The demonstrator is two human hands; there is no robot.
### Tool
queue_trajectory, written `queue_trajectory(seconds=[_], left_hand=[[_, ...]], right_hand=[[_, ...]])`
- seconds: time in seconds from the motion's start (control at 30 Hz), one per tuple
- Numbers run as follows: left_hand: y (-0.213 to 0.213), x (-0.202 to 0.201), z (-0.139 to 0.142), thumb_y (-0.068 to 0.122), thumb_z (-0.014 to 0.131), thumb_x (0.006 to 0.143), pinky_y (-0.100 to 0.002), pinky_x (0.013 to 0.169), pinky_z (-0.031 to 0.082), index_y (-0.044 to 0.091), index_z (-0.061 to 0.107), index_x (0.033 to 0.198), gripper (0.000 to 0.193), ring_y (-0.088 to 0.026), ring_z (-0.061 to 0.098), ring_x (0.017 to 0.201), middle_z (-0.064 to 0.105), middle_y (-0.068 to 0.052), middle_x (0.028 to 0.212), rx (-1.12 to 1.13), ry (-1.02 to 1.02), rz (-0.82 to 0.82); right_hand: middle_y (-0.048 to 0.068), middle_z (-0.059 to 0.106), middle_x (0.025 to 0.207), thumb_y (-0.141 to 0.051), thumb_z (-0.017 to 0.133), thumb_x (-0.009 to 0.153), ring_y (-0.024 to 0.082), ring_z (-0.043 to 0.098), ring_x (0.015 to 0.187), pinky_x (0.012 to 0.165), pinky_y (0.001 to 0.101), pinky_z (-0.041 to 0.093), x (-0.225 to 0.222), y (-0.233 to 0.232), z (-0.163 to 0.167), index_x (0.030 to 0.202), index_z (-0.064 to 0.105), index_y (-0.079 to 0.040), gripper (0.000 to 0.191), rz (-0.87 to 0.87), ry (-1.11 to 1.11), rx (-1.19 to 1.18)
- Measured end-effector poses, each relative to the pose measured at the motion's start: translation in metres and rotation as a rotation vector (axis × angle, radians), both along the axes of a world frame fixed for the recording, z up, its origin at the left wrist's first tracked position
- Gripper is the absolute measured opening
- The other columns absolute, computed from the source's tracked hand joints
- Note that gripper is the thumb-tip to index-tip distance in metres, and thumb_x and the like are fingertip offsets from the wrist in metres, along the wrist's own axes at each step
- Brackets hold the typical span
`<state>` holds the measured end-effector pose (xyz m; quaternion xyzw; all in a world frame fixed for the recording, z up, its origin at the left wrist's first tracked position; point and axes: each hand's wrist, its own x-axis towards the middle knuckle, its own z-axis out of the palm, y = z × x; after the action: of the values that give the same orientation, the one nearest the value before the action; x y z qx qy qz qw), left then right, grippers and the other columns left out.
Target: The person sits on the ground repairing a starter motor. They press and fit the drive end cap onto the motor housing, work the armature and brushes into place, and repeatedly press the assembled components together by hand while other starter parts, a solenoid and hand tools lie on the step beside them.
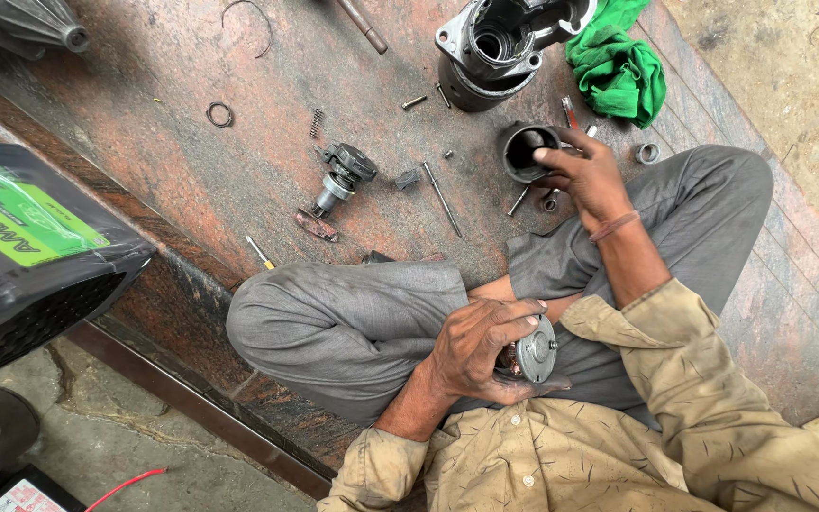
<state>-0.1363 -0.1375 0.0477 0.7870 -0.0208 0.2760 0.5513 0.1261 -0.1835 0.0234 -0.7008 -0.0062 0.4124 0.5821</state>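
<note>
The left hand is closed around a small round metal end cap, fingers curled over its top and thumb beneath, holding it in the lap against the grey trousers. The right hand is stretched out ahead, fingers spread and resting on the rim of a dark cylindrical motor housing that stands on the reddish stone floor; it touches the housing without gripping it shut.

Just beside the right hand lie a small metal ring and a few short bolts. Beyond it, farther from the body, stands a larger cast metal casing, and next to that a crumpled green cloth. Left of the right hand, a long thin bolt lies on the floor, then a small geared drive part, a spring and a snap ring. Well away to the left of both hands sits a black battery with a green label.
</note>
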Motion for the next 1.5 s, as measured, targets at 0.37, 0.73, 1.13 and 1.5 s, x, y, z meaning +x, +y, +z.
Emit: queue_trajectory(seconds=[0.37,0.73,1.13,1.5], left_hand=[[0.0,0.009,0.005,0.042,0.101,0.069,-0.039,0.09,0.064,0.006,0.049,0.127,0.086,-0.028,0.076,0.105,0.07,-0.018,0.121,0.0,-0.008,0.051],[-0.013,0.011,0.003,0.038,0.101,0.065,-0.041,0.091,0.064,0.004,0.047,0.127,0.089,-0.033,0.076,0.108,0.07,-0.022,0.121,0.022,0.064,0.166],[-0.031,0.022,-0.004,0.035,0.101,0.064,-0.04,0.093,0.062,0.001,0.047,0.127,0.089,-0.034,0.075,0.108,0.069,-0.023,0.121,0.071,0.236,0.141],[-0.04,0.031,0.005,0.029,0.097,0.065,-0.04,0.09,0.062,-0.003,0.052,0.123,0.079,-0.034,0.076,0.104,0.07,-0.019,0.118,0.163,0.348,0.134]], right_hand=[[0.018,0.063,0.113,-0.003,0.07,0.098,0.037,0.065,0.104,0.089,0.0441,0.053,-0.038,0.015,0.026,0.122,0.067,-0.002,0.023,0.242,-1.287,-0.195],[0.014,0.066,0.106,-0.011,0.065,0.092,0.034,0.067,0.101,0.086,0.0452,0.055,-0.031,0.056,-0.004,0.11,0.071,-0.006,0.019,0.952,-1.14,-0.179],[0.009,0.071,0.092,-0.007,0.071,0.084,0.023,0.073,0.086,0.079,0.0351,0.058,-0.052,-0.109,0.087,0.101,0.076,-0.006,0.017,0.671,-0.537,0.295],[0.016,0.068,0.1,-0.008,0.074,0.083,0.038,0.068,0.092,0.08,0.0435,0.055,-0.048,-0.116,0.084,0.115,0.059,0.001,0.036,0.846,-0.782,0.385]])
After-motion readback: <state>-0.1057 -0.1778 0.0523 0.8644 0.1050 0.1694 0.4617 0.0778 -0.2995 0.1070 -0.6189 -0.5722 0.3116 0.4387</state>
